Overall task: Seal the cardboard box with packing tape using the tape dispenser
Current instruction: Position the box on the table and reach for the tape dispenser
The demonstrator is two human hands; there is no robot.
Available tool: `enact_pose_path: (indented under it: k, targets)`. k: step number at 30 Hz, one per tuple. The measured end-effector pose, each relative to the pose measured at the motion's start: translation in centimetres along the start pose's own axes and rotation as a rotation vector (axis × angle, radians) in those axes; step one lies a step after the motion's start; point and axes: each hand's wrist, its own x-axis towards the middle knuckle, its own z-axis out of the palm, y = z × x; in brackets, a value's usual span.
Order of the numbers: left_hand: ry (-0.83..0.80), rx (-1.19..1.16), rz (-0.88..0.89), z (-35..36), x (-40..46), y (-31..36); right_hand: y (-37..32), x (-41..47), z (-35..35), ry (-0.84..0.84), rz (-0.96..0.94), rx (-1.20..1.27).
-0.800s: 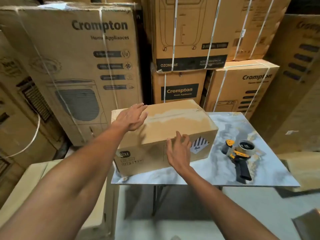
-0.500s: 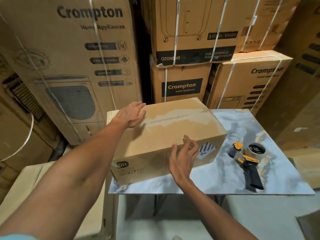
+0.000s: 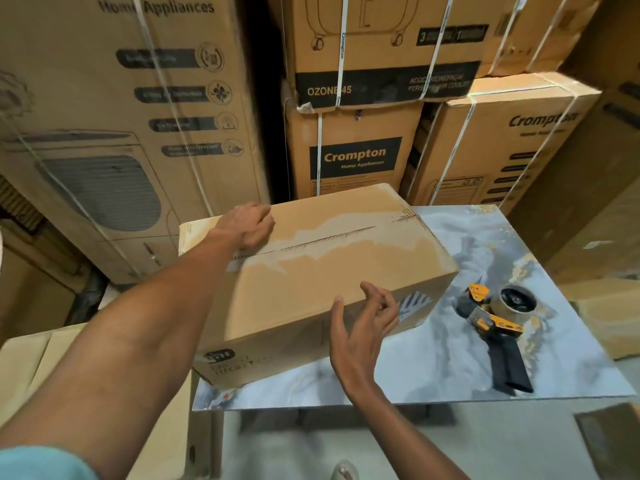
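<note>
A brown cardboard box point(image 3: 332, 271) lies on a marbled grey table point(image 3: 450, 368), its top flaps down with a bare centre seam and torn pale patches along it. My left hand point(image 3: 247, 225) rests flat on the box's far left top, palm down. My right hand point(image 3: 362, 327) hovers at the box's near front edge, fingers apart and curled, holding nothing. A yellow and black tape dispenser point(image 3: 495, 323) with a roll lies on the table to the right of the box, untouched, its black handle pointing towards me.
Large strapped Crompton appliance cartons point(image 3: 353, 157) stack up right behind the table and to the left point(image 3: 114, 133). More cartons stand at the right point(image 3: 512, 140). A pale flat box point(image 3: 31, 368) sits low at the left beside the table.
The view has come closer and tilted down. My right hand has lifted off the box's front face and its fingers have curled. My left hand stays on the box top.
</note>
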Motion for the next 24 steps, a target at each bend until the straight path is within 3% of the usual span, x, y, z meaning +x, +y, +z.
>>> enact_pose_path:
  k: [14, 24]
  targets:
    - [0.074, -0.053, -0.075, -0.3, -1.6, -0.8, 2.7, 5.7, 0.2, -0.118, -0.082, 0.129]
    - [0.113, -0.100, -0.188, 0.4, -5.7, -0.8, 3.9, 14.1, 0.2, -0.252, -0.036, 0.026]
